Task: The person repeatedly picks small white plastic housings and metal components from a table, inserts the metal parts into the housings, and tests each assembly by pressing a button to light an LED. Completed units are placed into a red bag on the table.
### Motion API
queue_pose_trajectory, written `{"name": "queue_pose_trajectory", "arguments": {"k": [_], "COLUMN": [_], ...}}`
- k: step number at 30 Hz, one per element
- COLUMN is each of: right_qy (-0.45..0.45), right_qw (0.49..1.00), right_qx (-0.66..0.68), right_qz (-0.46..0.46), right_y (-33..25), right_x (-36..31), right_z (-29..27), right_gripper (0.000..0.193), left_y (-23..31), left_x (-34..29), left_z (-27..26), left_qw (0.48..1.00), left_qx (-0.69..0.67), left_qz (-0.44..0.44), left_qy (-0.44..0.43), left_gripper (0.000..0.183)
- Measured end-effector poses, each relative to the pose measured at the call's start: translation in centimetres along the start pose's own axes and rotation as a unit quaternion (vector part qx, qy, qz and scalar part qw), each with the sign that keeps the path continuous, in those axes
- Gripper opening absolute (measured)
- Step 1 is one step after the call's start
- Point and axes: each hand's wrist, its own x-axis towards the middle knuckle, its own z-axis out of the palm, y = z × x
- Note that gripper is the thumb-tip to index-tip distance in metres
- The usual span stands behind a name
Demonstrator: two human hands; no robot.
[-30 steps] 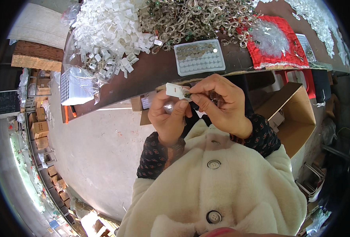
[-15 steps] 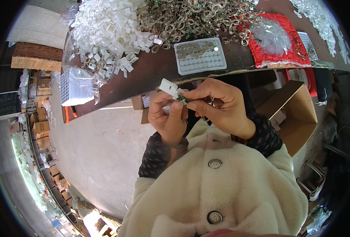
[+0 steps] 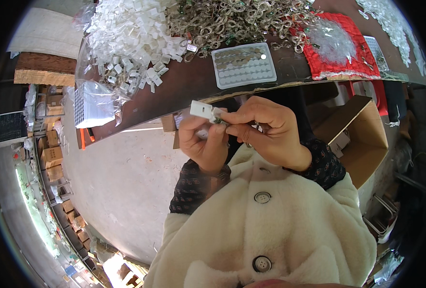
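Note:
A white plastic casing [image 3: 202, 109], flat and rectangular with a small slot, juts out beyond the fingertips of my left hand [image 3: 204, 144]. My left fingers are closed round it, and another whitish piece shows inside that hand. My right hand [image 3: 270, 128] meets it from the right, thumb and forefinger pinched together at the casing's inner end. A small dark-green part [image 3: 218, 120], perhaps a circuit board, sits between the two sets of fingertips, blurred and partly covered. Something shiny, like thin wire, shows among my right fingers. Both hands are in front of the table's near edge.
On the brown table [image 3: 174, 81] lie a heap of white casings [image 3: 131, 33], coiled wire lights [image 3: 242, 21] and a tray of button cells [image 3: 244, 66]. Red cloth [image 3: 338, 67] bears clear plastic pieces. Stacked trays [image 3: 94, 105] and orange-handled scissors [image 3: 82, 139] are left; an open carton [image 3: 366, 144] stands right.
The white casing has turned to lie more level and shifted slightly left and down. My hands stay together, and the green part is now more covered.

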Motion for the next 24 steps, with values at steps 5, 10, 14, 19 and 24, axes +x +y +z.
{"name": "queue_pose_trajectory", "arguments": {"k": [5, 10, 14, 19, 24], "right_qy": [0.049, 0.059, 0.07, 0.084, 0.082], "right_qw": [0.997, 0.99, 0.987, 0.983, 0.979], "right_qx": [-0.06, -0.117, -0.127, -0.14, -0.173], "right_qz": [-0.02, -0.053, -0.071, -0.087, -0.062], "right_y": [0.9, 1.0, 1.1, 1.0, 0.4], "right_x": [-0.1, 0.1, 0.3, 0.4, 0.6], "right_z": [0.8, 0.8, 1.1, 1.2, 1.0], "right_gripper": [0.023, 0.024, 0.026, 0.024, 0.022], "left_y": [0.8, 1.2, 0.8, 0.3, 0.2], "left_x": [-0.3, 0.0, -0.1, -0.2, -0.2], "left_z": [1.6, 2.2, 2.2, 2.5, 2.0], "left_qw": [0.989, 0.976, 0.977, 0.982, 0.987], "left_qx": [-0.093, -0.125, -0.16, -0.095, -0.044], "left_qz": [-0.112, -0.17, -0.137, -0.128, -0.112], "left_qy": [0.016, 0.052, 0.032, 0.103, 0.104], "left_gripper": [0.015, 0.014, 0.014, 0.022, 0.021]}}
